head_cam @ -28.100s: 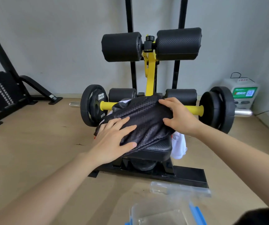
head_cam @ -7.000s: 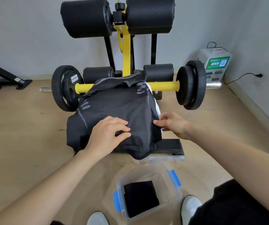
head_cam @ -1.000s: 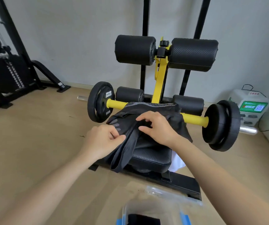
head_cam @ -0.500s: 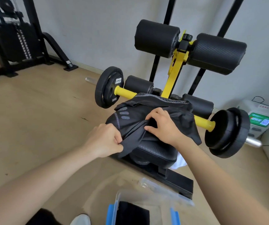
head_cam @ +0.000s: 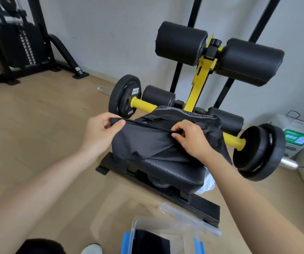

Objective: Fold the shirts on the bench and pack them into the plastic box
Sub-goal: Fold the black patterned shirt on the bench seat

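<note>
A dark grey shirt (head_cam: 147, 142) lies bunched on the black padded bench (head_cam: 173, 171). My left hand (head_cam: 100, 134) pinches a folded edge of the shirt at its left end. My right hand (head_cam: 193, 140) pinches the same edge further right, so the hem runs taut between them. A white garment (head_cam: 209, 182) hangs off the bench's right side, mostly hidden. The clear plastic box (head_cam: 147, 222) with blue clips stands on the floor in front of the bench and holds a folded black shirt (head_cam: 151, 242).
The box's clear lid (head_cam: 189, 215) lies on the floor by the bench base. A yellow bar with black weight plates (head_cam: 257, 151) crosses behind the bench, under two black roller pads (head_cam: 248, 61). A weight machine (head_cam: 19, 43) stands far left, a white device (head_cam: 298, 136) at the right wall.
Both hands have lifted the shirt's edge and drawn it out sideways; my left hand has moved up and left, stretching the hem between the hands. My view shifted slightly.
</note>
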Motion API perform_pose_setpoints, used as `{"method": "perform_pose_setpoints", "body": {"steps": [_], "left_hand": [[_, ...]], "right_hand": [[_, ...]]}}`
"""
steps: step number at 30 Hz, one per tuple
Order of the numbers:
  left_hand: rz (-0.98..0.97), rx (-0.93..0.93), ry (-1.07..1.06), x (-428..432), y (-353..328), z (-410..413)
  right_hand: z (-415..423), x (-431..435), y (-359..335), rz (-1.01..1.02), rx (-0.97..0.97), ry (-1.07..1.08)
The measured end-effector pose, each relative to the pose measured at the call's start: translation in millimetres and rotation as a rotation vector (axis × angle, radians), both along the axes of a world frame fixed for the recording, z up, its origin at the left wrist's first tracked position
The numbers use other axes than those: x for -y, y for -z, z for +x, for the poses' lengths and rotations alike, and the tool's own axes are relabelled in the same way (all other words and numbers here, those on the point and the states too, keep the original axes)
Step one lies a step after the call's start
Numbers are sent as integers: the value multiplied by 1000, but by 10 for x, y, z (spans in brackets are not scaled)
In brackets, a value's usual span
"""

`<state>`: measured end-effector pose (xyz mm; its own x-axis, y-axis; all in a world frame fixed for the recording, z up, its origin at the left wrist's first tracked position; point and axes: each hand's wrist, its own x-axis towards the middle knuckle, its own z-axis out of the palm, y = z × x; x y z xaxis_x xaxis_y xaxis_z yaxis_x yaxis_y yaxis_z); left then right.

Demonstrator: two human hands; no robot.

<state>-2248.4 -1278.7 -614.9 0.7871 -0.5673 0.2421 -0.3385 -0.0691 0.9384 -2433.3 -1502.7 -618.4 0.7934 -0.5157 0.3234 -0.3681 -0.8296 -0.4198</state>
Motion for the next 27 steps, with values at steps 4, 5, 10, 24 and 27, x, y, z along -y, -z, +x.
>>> {"method": "perform_pose_setpoints", "body": {"steps": [4,5,10,24,27], "left_hand": [[-83,-105,-63,156,-69,188],[-88,-122,-71,213,-74,262],[-26,-113,-133,576,-48,637],[227,206,21,665,127,463],[261,277,206,477,107,170]], "right_hand": [[149,57,-92,26,91,93],[197,83,-130,36,110,110],[422,260,-287,60,92,167],[-601,-53,-192,111,54,35],[-802,-140,-61,-64,-31,13]]}}
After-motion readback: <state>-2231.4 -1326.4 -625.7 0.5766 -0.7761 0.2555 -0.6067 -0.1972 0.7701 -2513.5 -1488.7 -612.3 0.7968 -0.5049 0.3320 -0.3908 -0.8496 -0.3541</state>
